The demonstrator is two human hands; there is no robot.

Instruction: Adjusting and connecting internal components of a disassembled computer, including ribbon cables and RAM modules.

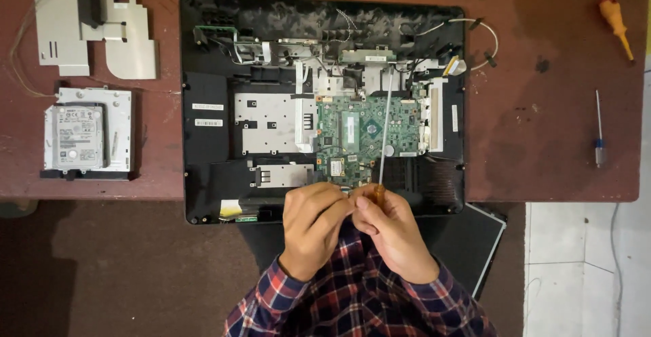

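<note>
An opened black computer chassis (203, 140) lies flat on the brown table, its green circuit board (363, 133) exposed in the middle. My right hand (393, 232) grips the orange handle of a long screwdriver (385, 127), whose thin shaft reaches up over the board to its top edge. My left hand (312, 225) is closed against the right hand at the handle, at the chassis's near edge. Both wrists wear plaid sleeves.
A hard drive in a metal cage (85, 137) and a bent metal shield plate (95, 25) lie left of the chassis. An orange screwdriver (616, 25) and a slim blue-tipped one (599, 130) rest at the right. A dark panel (475, 242) juts past the table's near edge.
</note>
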